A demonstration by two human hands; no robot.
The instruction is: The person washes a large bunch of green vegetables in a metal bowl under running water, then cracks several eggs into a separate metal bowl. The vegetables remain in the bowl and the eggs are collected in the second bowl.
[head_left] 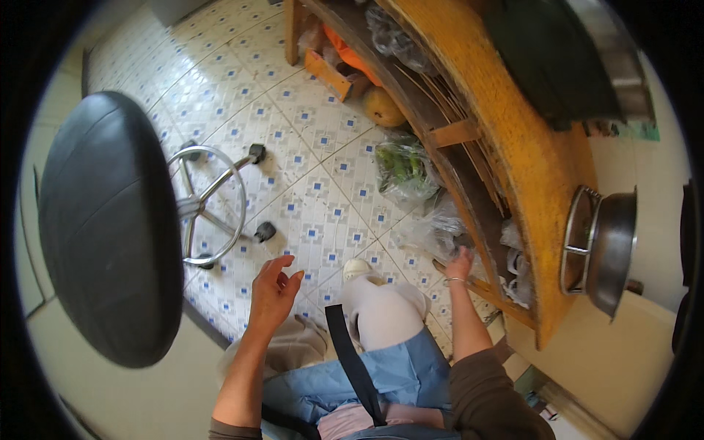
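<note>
My left hand is raised over the tiled floor with its fingers curled apart and nothing between them. Low at the wooden table's side, my right hand reaches to a clear plastic bag on the floor; the fingertips are partly hidden, so a grip on it cannot be made out. Just beyond lies another clear bag with green vegetables inside. Farther along, a round yellowish melon or squash rests beside an orange cardboard box.
A black-seated stool with a chrome ring and casters stands at left. The yellow wooden table has a shelf holding plastic bags and thin sticks. A metal bowl and a rack are at the table's right.
</note>
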